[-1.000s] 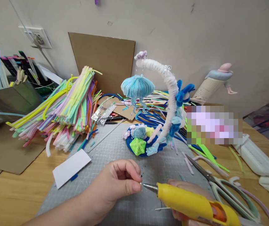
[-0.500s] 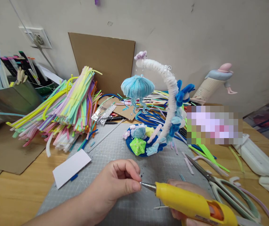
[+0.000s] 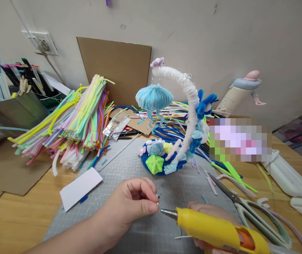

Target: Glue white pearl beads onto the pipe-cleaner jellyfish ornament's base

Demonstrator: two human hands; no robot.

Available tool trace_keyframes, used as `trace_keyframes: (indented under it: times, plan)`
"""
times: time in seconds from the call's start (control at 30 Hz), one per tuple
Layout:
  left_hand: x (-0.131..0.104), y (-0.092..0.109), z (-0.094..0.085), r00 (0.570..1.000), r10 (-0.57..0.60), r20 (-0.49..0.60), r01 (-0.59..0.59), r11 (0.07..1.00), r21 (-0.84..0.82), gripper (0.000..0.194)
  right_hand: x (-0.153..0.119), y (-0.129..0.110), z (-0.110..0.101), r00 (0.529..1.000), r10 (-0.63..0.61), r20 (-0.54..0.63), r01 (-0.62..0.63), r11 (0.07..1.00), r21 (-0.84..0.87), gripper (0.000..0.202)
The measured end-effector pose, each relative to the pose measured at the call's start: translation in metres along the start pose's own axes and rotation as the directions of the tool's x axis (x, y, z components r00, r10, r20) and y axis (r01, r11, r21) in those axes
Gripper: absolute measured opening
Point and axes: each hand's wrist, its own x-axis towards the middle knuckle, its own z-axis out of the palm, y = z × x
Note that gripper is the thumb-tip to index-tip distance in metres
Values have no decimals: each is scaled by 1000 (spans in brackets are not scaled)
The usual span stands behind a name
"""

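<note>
My left hand point(image 3: 133, 203) pinches a tiny pale bead point(image 3: 157, 204) between thumb and forefinger. My right hand point(image 3: 206, 211) is wrapped round a yellow hot glue gun point(image 3: 209, 225). Its metal nozzle points left, a small gap away from the bead. Behind the hands stands a pipe-cleaner ornament: a blue round base point(image 3: 145, 165) with a green piece point(image 3: 155, 164), small flowers and a shell shape, and a white fuzzy arch point(image 3: 192, 106). A light blue jellyfish point(image 3: 154, 98) hangs from the arch.
A grey cutting mat point(image 3: 87, 218) covers the table's middle. Scissors point(image 3: 241, 203) lie at the right, a white card point(image 3: 80, 188) at the left. Bundled pipe cleaners point(image 3: 79, 120) pile up behind, near a pen holder point(image 3: 16, 109). Cardboard point(image 3: 116, 70) leans on the wall.
The glue gun has moved slightly right, so its nozzle tip no longer touches the bead. My left hand has stayed nearly still.
</note>
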Motion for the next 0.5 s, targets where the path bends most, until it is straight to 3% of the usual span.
trace_keyframes:
  times: [0.1,0.27,0.37,0.5]
  plan:
    - [-1,-1,0,1000,12,7,-12,1000,11,20,-6,4,2,1000,9,-2,-9,1000,3,37]
    - [3,8,-8,995,89,-49,-88,996,35,15,-33,4,3,996,-82,-34,85,991,102,25]
    - [13,15,-16,961,249,-118,-210,940,268,10,-41,0,4,996,33,-85,-28,998,57,27]
    - [30,22,-20,906,417,-68,-266,688,676,7,-38,4,3,989,-142,-51,146,986,83,19]
